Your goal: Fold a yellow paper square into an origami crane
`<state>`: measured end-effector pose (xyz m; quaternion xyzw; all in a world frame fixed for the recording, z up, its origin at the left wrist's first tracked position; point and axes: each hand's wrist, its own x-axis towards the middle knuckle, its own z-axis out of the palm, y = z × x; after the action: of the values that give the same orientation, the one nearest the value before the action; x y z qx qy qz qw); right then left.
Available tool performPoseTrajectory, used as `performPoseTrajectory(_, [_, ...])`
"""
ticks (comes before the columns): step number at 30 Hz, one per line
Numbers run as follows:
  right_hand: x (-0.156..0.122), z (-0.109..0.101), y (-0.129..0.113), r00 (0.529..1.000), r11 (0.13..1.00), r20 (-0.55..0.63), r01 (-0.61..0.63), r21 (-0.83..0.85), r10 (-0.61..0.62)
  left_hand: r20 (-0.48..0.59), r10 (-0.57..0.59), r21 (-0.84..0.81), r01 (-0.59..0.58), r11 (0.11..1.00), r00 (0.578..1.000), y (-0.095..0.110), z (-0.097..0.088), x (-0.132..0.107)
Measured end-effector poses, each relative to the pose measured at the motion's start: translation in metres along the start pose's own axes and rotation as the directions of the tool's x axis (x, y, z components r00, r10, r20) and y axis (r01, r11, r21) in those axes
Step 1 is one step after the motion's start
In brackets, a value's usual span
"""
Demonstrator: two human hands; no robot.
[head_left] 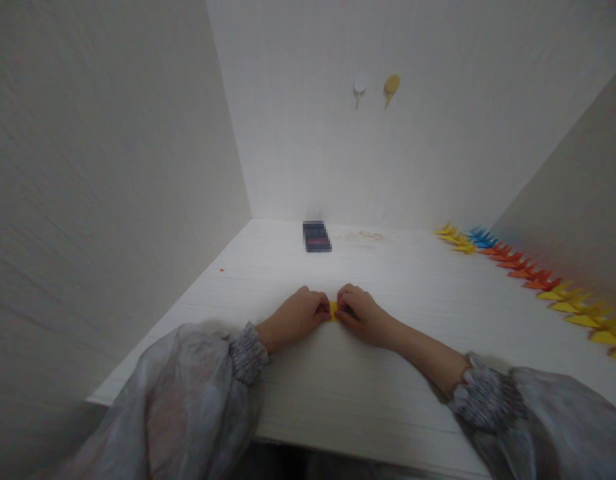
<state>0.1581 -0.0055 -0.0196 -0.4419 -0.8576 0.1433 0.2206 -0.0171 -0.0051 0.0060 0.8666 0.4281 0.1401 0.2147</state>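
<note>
My left hand (295,317) and my right hand (361,312) rest knuckles-up on the white table (338,387), fingertips meeting in the middle. Both are curled shut on a small piece of yellow paper (333,311); only a sliver of it shows between the fingers, and the rest is hidden under them. Grey sheer sleeves cover both forearms up to the wrists.
A row of folded paper figures runs along the right wall: yellow ones (455,239), blue ones (482,236), orange-red ones (521,267), then more yellow ones (583,310). A dark blurred object (317,236) lies near the back wall. Two small hooks (375,89) hang on that wall.
</note>
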Motion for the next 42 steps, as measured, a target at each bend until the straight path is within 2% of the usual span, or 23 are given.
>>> performPoseTrajectory(24, [-0.0005,0.0010,-0.0005,1.000,1.000,-0.007,0.001,-0.011,-0.001,-0.008,0.029,-0.015,-0.029,0.999,1.000,-0.0018,0.0016,0.0009])
performPoseTrajectory(32, [-0.0016,0.0039,0.0008,0.999,1.000,-0.036,0.003,0.007,-0.003,-0.001,-0.080,-0.062,0.080,0.995,0.997,-0.0054,0.0059,0.0043])
performPoseTrajectory(39, [-0.0017,-0.0007,-0.0047,0.989,0.988,-0.035,-0.139,0.071,0.142,0.002,-0.085,-0.104,0.085,0.991,0.996,-0.0048,0.0046,0.0052])
performPoseTrajectory(42, [-0.0011,0.0002,-0.0020,0.988,0.979,-0.025,-0.147,0.142,0.152,0.003,-0.089,-0.104,0.089,0.991,0.996,-0.0050,0.0050,0.0059])
